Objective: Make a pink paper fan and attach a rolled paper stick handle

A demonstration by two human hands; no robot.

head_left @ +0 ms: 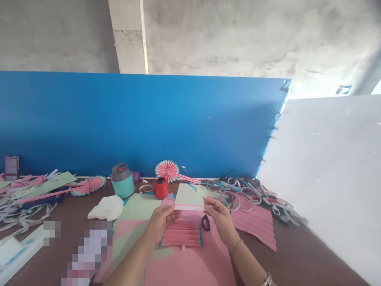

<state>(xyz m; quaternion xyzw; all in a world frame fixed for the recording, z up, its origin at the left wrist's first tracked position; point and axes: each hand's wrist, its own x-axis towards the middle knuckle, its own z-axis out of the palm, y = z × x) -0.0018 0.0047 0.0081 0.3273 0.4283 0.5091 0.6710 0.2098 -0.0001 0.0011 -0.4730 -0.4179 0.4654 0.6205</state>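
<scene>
A narrow white and pink strip (189,207) is stretched level between my two hands. My left hand (162,223) pinches its left end, fingers curled. The right end is pinched by my right hand (219,219), which has a bracelet at the wrist. Below the strip lies a pleated pink paper (182,235) with blue edges, on a large pink sheet (190,266). Black-handled scissors (206,223) lie beside my right hand, their blades mostly hidden. Pale green paper (186,193) is just beyond the strip.
Two pink paper fans (167,171), a red spool (161,188), a teal and grey container (122,180) and white tissue (106,208) stand or lie around. Rings and cables (244,194) lie at the right, wavy pink paper (256,224) nearer. A blue panel (133,123) rises behind.
</scene>
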